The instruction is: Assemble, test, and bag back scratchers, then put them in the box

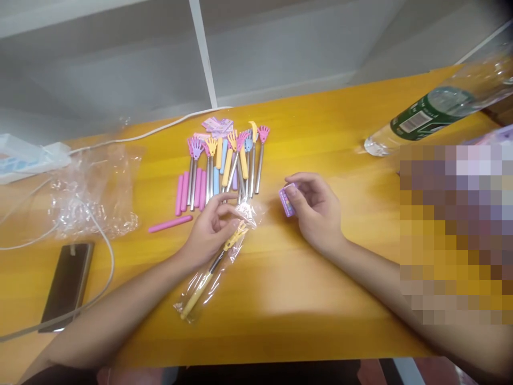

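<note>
Fingers of the right hand point(318, 214) closed on a small purple card point(287, 201), thumb on its face, hand above the table to the right of the bag. Fingers of the left hand point(210, 230) curled, thumb and forefinger slightly apart, at the top end of a clear plastic bag point(249, 213); can't tell if they pinch the film. Inside the bag: yellow back scratcher point(198, 293), lying slantwise on the table, hand-shaped head up by the left thumb, handle end toward the person.

Just past the left hand, a bunch of unbagged back scratchers point(193, 184), metal rods with pink, purple, yellow and blue hand-shaped heads, some overlapping. Pink handles point(184, 191) lie to their left, one loose pink handle point(170, 223) nearer, set crosswise. Yellow and blue handles mixed in with the rods. Loose purple cards point(218, 125) heaped behind the heads.

Farther left: pile of clear plastic point(96, 198), white power strip point(36, 158), dark phone point(66, 289) with a white cable point(106, 235) looping across its near end. Far right: clear bottle point(420, 120), green label, plus a pixelated patch below it. Table point(320, 315) is yellow-brown wood, grey panels point(280, 53) behind.
</note>
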